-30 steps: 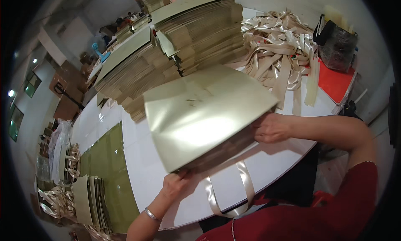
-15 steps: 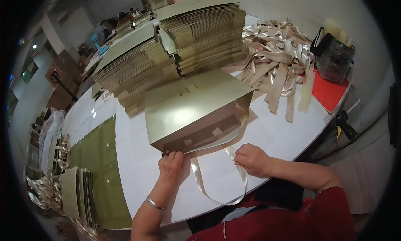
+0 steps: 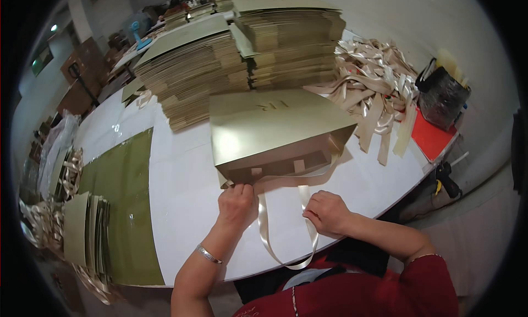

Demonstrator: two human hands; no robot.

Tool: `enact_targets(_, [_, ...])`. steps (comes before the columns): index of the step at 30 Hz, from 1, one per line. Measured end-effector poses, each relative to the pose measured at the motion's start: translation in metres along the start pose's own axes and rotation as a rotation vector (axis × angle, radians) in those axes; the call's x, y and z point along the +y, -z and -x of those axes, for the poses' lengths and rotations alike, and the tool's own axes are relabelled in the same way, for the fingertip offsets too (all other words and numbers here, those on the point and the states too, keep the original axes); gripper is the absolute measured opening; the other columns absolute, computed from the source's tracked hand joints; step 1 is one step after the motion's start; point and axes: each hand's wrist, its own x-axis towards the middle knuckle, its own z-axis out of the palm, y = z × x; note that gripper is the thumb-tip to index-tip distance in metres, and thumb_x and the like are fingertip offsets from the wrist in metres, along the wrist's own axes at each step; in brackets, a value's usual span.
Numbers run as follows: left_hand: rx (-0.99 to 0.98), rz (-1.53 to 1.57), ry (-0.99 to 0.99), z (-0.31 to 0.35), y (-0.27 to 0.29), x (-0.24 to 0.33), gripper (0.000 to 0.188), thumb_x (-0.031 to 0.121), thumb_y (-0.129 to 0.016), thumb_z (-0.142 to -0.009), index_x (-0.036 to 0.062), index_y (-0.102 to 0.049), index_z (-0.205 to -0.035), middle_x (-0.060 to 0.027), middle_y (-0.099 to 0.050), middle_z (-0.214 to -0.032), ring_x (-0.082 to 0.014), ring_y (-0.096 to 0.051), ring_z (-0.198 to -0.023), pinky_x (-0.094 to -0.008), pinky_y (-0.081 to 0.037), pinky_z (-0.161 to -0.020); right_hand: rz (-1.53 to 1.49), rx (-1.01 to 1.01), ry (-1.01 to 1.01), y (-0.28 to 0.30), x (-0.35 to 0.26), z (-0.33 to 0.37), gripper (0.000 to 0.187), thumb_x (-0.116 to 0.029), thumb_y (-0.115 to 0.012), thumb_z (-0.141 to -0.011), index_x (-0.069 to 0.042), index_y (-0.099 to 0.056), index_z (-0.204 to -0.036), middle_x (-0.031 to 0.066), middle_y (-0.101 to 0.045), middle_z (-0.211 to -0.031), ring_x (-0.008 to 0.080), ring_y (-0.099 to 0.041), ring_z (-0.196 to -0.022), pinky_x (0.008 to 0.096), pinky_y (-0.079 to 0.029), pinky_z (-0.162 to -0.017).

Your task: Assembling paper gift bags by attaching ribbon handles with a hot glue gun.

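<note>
A pale gold paper gift bag (image 3: 275, 127) lies on its side on the white table, its open mouth facing me. Two cream tabs show on the inner wall at the mouth. My left hand (image 3: 237, 206) is closed on the bag's edge at the near left corner of the mouth. From the mouth a cream satin ribbon handle (image 3: 264, 229) hangs in a loop toward the table's near edge. The right side of that loop is pinched in the fingers of my right hand (image 3: 327, 211).
Tall stacks of flat gold bags (image 3: 291, 42) stand behind. A heap of loose ribbons (image 3: 379, 86) lies at the back right, near a black container (image 3: 444, 97) on a red sheet (image 3: 432, 135). A glue gun (image 3: 448, 182) hangs at the right edge. Finished-looking bags (image 3: 88, 229) stand left, beside a green mat (image 3: 124, 207).
The whole view has shifted, so the table and stacks appear farther right. Both hands keep their grip, the left on the bag's edge and the right on the ribbon.
</note>
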Motion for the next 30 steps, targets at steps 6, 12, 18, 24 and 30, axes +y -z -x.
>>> enact_targets(6, [-0.030, 0.054, 0.084, -0.005, 0.011, 0.002, 0.013, 0.001, -0.062, -0.066, 0.0072, -0.051, -0.065, -0.0074, -0.053, -0.066, -0.0267, -0.055, -0.055, -0.0370, -0.046, -0.047, -0.011, -0.071, 0.297, -0.001, -0.047, -0.043, 0.025, -0.012, -0.056, -0.076, -0.005, -0.060, -0.100, 0.0089, -0.057, -0.091, 0.0256, -0.055, -0.084, 0.0365, -0.046, -0.073])
enact_targets(12, [-0.036, 0.184, 0.077, 0.001, 0.017, -0.005, 0.013, 0.006, -0.067, -0.069, 0.0087, -0.064, -0.081, -0.0072, -0.058, -0.069, -0.0250, -0.060, -0.058, -0.0351, -0.048, -0.049, 0.061, 0.314, 0.302, 0.000, -0.022, -0.063, 0.028, -0.006, -0.059, -0.071, -0.005, -0.060, -0.099, 0.0097, -0.057, -0.088, 0.0266, -0.055, -0.084, 0.0373, -0.046, -0.072])
enact_targets(18, [-0.169, 0.304, -0.119, 0.000, 0.035, 0.001, 0.019, 0.003, -0.071, -0.064, 0.0096, -0.066, -0.081, -0.0054, -0.063, -0.075, -0.0244, -0.060, -0.059, -0.0320, -0.049, -0.051, 0.108, -0.011, 0.160, 0.014, 0.066, -0.019, 0.018, -0.004, -0.064, -0.067, -0.005, -0.062, -0.084, 0.0105, -0.056, -0.081, 0.0294, -0.054, -0.082, 0.0394, -0.046, -0.071])
enact_targets(24, [-0.052, 0.215, 0.044, 0.014, 0.018, 0.013, 0.018, -0.002, -0.064, -0.067, 0.0082, -0.065, -0.082, -0.0082, -0.063, -0.076, -0.0272, -0.062, -0.063, -0.0349, -0.050, -0.053, 0.027, 0.334, 0.032, 0.040, 0.079, 0.004, 0.017, -0.010, -0.065, -0.075, -0.006, -0.063, -0.092, 0.0125, -0.060, -0.094, 0.0309, -0.056, -0.098, 0.0375, -0.046, -0.085])
enact_targets(30, [-0.056, 0.212, 0.101, 0.021, 0.027, 0.013, 0.030, -0.008, -0.065, -0.063, 0.0056, -0.067, -0.090, -0.0090, -0.059, -0.075, -0.0260, -0.060, -0.063, -0.0317, -0.047, -0.052, 1.213, 0.185, -1.078, 0.193, 0.196, 0.178, 0.038, -0.032, -0.063, -0.077, -0.001, -0.060, -0.098, 0.0187, -0.059, -0.100, 0.0349, -0.052, -0.099, 0.0423, -0.038, -0.091])
